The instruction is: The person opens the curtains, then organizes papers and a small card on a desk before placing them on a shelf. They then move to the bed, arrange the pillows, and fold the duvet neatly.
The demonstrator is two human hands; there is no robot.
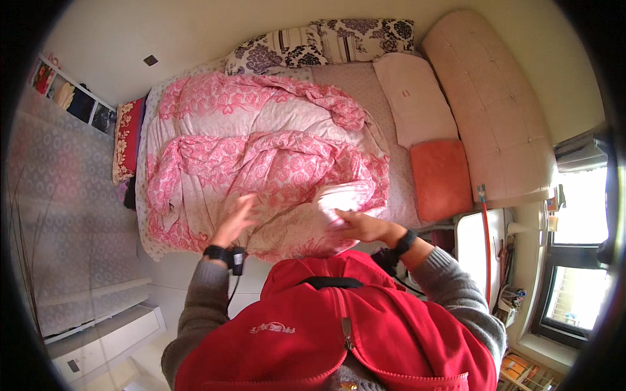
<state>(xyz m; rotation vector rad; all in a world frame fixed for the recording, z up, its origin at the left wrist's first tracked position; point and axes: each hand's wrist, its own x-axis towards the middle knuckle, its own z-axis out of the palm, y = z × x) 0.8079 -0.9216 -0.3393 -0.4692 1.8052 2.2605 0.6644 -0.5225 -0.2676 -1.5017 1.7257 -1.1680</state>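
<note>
A pink and white rose-patterned duvet [254,156] lies rumpled across the bed, with folds running over its middle. At its near right part, my right hand [365,227] is closed on the duvet's edge, thumb and fingers pinching a bunched, sunlit fold. My left hand [236,221] hovers over the near edge of the duvet, left of centre. Its fingers are stretched and a little blurred, with nothing in them. Whether the left fingertips touch the cloth, I cannot tell. Both wrists wear black bands.
Two dark-flowered pillows [368,40] rest at the far end. To the right are a pale pink cloth [414,98], an orange cushion [442,179] and a padded beige headboard [492,107]. A red pole [486,251] leans beside a white table [471,247] near the window.
</note>
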